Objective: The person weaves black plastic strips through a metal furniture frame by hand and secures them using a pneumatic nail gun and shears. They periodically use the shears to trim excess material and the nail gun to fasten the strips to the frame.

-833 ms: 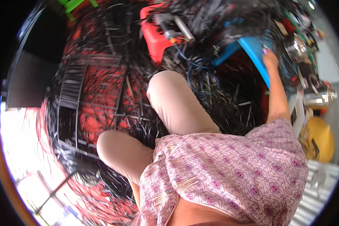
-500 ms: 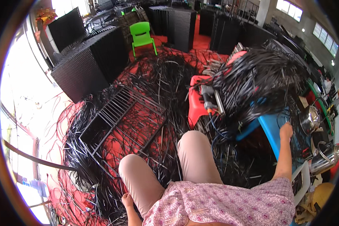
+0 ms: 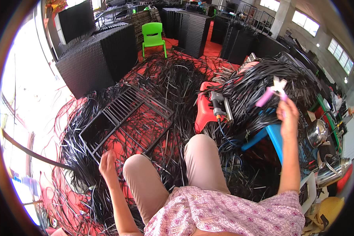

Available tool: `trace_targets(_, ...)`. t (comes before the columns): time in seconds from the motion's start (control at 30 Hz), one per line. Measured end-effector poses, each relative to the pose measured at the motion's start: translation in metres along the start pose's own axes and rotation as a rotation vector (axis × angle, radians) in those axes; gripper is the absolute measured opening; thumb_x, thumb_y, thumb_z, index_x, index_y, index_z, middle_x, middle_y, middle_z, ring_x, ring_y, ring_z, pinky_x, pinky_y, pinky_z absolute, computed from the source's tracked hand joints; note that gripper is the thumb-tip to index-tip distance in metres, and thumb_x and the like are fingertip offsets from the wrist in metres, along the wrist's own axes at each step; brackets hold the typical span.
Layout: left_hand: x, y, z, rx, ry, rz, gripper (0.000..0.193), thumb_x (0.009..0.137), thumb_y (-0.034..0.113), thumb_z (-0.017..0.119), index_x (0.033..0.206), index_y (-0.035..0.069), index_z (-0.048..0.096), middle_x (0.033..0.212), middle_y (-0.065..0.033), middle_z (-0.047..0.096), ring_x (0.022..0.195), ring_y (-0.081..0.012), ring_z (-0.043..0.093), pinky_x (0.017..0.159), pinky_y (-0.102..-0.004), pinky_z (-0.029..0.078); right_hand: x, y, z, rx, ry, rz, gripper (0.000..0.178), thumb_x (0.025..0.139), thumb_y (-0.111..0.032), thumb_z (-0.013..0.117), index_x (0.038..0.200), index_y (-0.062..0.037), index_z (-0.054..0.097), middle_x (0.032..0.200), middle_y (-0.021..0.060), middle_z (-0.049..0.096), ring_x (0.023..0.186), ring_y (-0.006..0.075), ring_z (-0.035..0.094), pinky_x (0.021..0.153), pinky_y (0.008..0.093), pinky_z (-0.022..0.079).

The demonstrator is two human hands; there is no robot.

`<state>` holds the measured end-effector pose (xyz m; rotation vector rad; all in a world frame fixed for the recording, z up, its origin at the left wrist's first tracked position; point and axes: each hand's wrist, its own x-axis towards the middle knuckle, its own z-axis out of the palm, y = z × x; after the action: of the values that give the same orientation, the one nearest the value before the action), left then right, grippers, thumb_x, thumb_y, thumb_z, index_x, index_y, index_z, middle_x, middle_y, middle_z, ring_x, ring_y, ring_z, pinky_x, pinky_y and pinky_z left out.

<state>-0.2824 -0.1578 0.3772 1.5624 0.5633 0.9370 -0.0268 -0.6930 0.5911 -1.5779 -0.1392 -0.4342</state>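
My right hand [image 3: 288, 117] is raised over the right side, closed on a pair of pink-handled pliers [image 3: 266, 96] with a short silver head. The pliers' handles are spread apart. Behind them lies a big heap of black plastic strips [image 3: 251, 82]. At the left, my left hand [image 3: 107, 164] is beside the near corner of a black slatted metal frame [image 3: 126, 124], with its fingers curled; what they hold, if anything, does not show. A nail gun [image 3: 217, 105] with a blue air hose rests on a red plastic stool [image 3: 203, 112], beyond my right knee.
A blue plastic stool [image 3: 274, 141] is under the strip heap. Metal pots [image 3: 318, 133] stand at the right. Black woven panels [image 3: 84, 59] and a green chair [image 3: 152, 37] stand farther back. Loose strips tangle over the red floor around my legs.
My right hand has risen off the blue stool and moved forward, now with the pliers in it. My left hand has come up from beside my thigh to the metal frame's near corner.
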Motion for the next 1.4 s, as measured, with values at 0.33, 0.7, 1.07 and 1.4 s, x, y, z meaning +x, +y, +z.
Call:
trace_targets(0.33,0.034,0.093,0.095,-0.903,-0.447,-0.266,0.047,0.106,0.042,0.035,0.128,0.005,0.053,0.116,-0.0074,0.063,0.107,-0.019,0.061,0.091,-0.0342,0.05,-0.169,0.009,0.344,0.389,-1.086,0.054,0.046,0.092,-0.022,0.067,0.131,-0.0009,0.054,0.115,0.0048,0.06,0.102,0.0098,0.056,0.084,0.0246,0.046)
trace_targets(0.7,0.147,-0.04,0.056,-0.931,-0.621,-0.382,0.046,0.105,0.04,0.04,0.124,0.002,0.059,0.109,-0.0079,0.066,0.1,-0.0167,0.061,0.091,-0.0327,0.048,-0.175,0.108,0.495,0.408,-1.493,0.448,0.063,0.09,-0.027,0.059,0.141,0.0023,0.039,0.13,0.0131,0.051,0.121,0.0222,0.052,0.103,0.0377,0.041)
trace_targets(1.07,0.071,-0.334,-0.046,0.579,-0.168,-0.348,0.028,0.093,0.03,0.062,0.095,0.002,0.065,0.075,-0.0137,0.061,0.068,-0.0275,0.062,0.064,-0.0371,0.048,-0.165,0.387,0.635,-0.565,-1.234,-0.961,0.065,0.064,-0.038,0.083,0.114,-0.011,0.052,0.104,0.007,0.052,0.1,0.0279,0.05,0.089,0.0415,0.04)
trace_targets(1.4,-0.021,-0.415,-0.046,0.814,-0.162,-0.374,0.038,0.086,0.031,0.067,0.114,0.006,0.06,0.112,-0.0117,0.057,0.107,-0.031,0.055,0.089,-0.0408,0.042,-0.171,0.46,0.708,-0.576,-1.3,-1.252,0.072,0.064,-0.032,0.085,0.122,-0.0134,0.048,0.109,0.005,0.048,0.106,0.0236,0.048,0.092,0.039,0.037)
